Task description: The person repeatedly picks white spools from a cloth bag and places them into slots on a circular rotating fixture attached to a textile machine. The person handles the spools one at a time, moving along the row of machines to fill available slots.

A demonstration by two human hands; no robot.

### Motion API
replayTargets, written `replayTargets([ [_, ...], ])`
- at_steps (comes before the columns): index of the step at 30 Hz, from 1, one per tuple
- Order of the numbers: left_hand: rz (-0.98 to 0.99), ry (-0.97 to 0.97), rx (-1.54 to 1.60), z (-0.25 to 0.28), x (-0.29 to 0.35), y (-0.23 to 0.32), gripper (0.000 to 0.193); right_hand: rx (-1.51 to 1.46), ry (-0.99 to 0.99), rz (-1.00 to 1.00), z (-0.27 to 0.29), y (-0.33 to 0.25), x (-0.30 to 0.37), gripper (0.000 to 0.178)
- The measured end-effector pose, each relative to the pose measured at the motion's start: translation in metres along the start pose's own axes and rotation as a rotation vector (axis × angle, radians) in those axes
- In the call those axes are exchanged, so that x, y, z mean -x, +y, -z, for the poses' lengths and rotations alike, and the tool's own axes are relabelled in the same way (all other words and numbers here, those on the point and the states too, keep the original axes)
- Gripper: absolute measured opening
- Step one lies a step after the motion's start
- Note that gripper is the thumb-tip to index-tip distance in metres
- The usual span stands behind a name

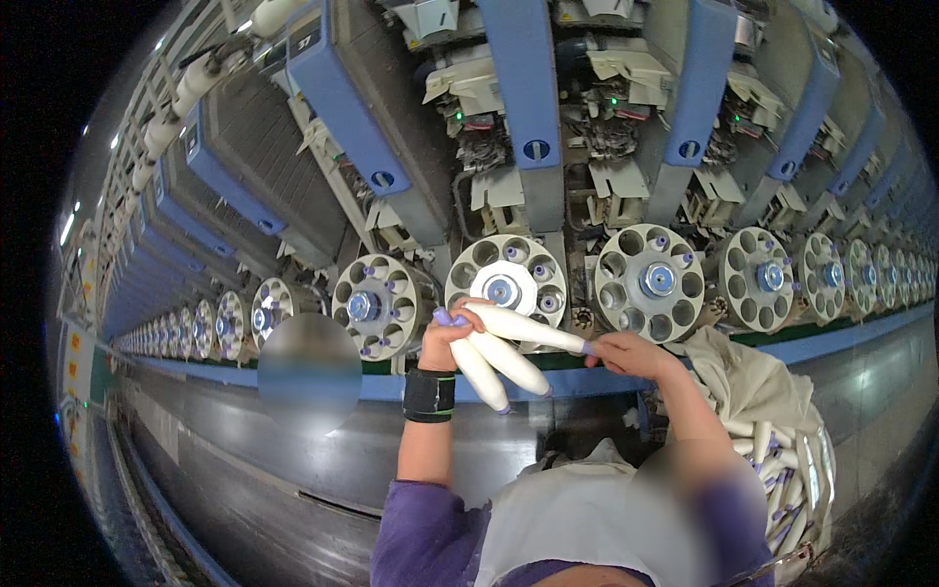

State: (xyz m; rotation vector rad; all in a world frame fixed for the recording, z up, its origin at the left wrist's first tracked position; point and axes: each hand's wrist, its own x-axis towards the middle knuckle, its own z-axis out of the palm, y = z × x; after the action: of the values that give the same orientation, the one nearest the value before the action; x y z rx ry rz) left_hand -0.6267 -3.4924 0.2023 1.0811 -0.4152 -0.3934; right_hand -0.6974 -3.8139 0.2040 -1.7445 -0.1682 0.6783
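Observation:
My left hand point(450, 338) is closed around the purple ends of white yarn bobbins, in front of a round magazine point(516, 305) with a ring of pockets. Two of these yarn bobbins point(511, 366) hang down, slanting to the right. A third yarn bobbin point(533, 329) stretches across from my left hand to my right hand point(631, 355). The fingers of my right hand pinch its purple end. Purple tube tips show in some of the magazine's pockets, and my left hand and the bobbins hide its lower part.
Similar round magazines point(649, 309) run in a row to both sides, below blue-edged machine units point(528, 98). At my right, a beige cloth point(758, 377) lies by a container heaped with yarn bobbins point(782, 489). A blue rail point(386, 387) runs below the magazines.

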Motion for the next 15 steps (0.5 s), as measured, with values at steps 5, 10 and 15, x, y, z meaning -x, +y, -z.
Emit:
replayTargets([
  [5, -0.015, 0.205, 0.113, 0.005, 0.022, -0.022, 0.015, -0.399, 0.363, 0.460, 0.033, 0.025, 0.024, 0.023],
  [10, -0.031, 0.290, 0.149, -0.004, 0.035, -0.037, 0.019, -1.430, -0.058, 0.883, 0.113, 0.045, 0.084, 0.012],
  [15, -0.027, 0.381, 0.174, -0.011, 0.047, -0.041, 0.020, -0.405, 0.749, 0.211, 0.108, 0.074, 0.088, 0.018],
])
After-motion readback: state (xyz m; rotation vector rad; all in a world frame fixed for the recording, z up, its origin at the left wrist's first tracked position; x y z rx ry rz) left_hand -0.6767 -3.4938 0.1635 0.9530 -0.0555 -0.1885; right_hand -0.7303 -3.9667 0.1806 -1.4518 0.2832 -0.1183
